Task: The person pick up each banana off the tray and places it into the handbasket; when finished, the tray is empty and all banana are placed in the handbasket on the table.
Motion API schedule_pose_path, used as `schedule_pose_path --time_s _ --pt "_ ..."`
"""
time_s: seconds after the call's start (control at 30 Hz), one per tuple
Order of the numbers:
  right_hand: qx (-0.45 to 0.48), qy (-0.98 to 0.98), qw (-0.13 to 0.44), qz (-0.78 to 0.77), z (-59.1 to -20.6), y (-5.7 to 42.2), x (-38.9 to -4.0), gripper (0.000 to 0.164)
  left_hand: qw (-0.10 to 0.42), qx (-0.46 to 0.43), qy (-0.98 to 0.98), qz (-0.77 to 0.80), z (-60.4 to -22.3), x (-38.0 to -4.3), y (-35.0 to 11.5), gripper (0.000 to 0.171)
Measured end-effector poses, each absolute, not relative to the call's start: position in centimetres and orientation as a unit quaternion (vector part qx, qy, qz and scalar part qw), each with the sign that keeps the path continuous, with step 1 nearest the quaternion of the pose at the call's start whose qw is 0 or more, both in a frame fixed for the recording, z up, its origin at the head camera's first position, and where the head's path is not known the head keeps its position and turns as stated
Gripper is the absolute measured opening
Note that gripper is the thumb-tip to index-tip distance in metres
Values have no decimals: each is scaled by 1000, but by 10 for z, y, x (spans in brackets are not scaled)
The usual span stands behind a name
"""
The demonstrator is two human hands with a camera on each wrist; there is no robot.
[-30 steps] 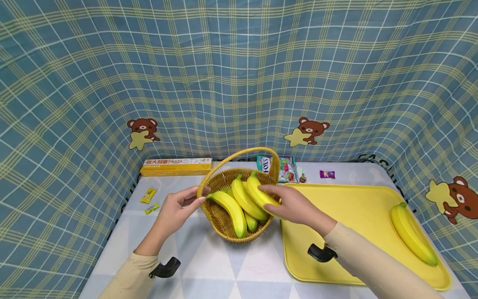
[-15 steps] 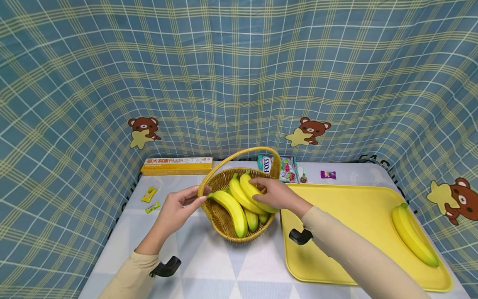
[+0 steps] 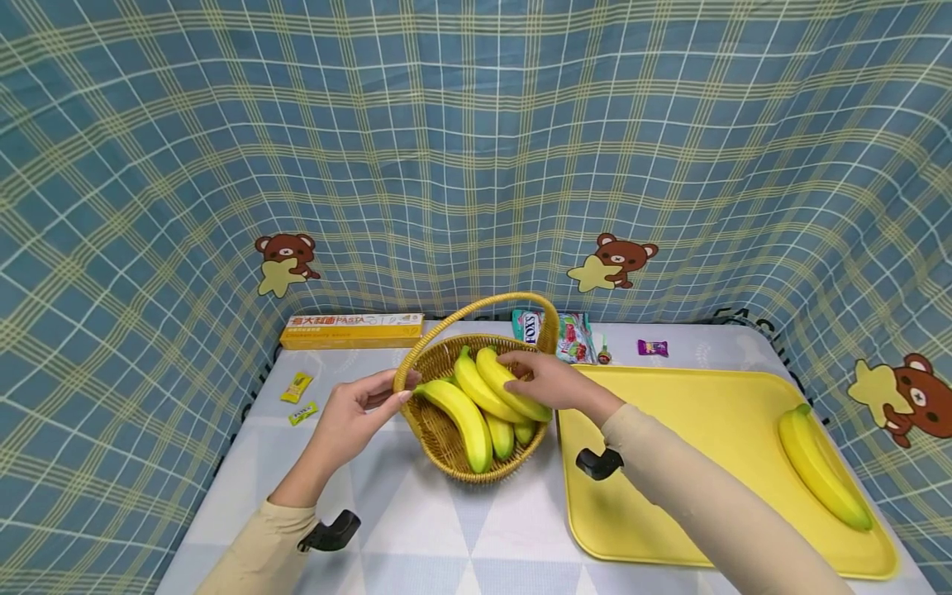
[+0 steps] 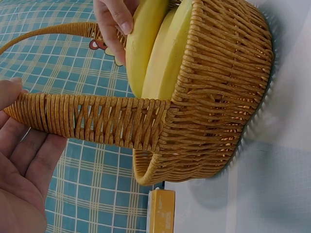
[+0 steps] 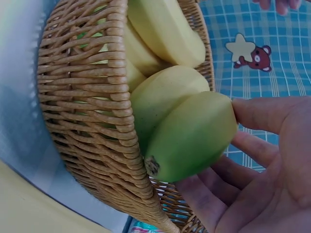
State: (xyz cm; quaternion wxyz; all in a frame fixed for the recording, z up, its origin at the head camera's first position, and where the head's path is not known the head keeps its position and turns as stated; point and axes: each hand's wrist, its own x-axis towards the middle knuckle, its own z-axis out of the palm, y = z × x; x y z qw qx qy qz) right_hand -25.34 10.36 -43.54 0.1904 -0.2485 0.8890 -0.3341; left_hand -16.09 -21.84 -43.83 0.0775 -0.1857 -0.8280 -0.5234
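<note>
A yellow wicker basket [image 3: 433, 442] with a tall arched handle [image 3: 476, 304] stands mid-table, holding several bananas. My left hand [image 3: 345, 430] pinches the lower left part of the handle between thumb and fingers, as the left wrist view also shows. At the basket's right side, my right hand [image 3: 554, 384] holds the rightmost banana [image 3: 492, 373], which lies against its neighbour. In the right wrist view the thumb touches one side of that banana [image 5: 197, 136] and the fingers curl along its other side. Another banana [image 3: 454, 413] lies in the basket's left part.
To the right lies a yellow tray [image 3: 669, 463] with one banana [image 3: 818, 467] near its right edge. Along the back are a pasta box [image 3: 353, 332], a candy bag [image 3: 573, 335] and a purple-wrapped candy [image 3: 652, 347]. Yellow [image 3: 296, 387] and green [image 3: 302, 414] wrapped candies lie left.
My right hand has moved left with its banana, which now sits further into the basket against the others. The left hand has stayed on the handle.
</note>
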Motion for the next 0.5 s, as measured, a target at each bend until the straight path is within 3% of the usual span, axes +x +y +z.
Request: schedule_pose_path --time_s 0.3,0.5 --pt "-255 915 148 -276 -436 98 -249 65 78 -180 -833 -518 -438 -161 -218 29" --pt "-259 908 140 -297 -434 101 -248 57 73 -178 -833 -519 -438 -160 -218 29"
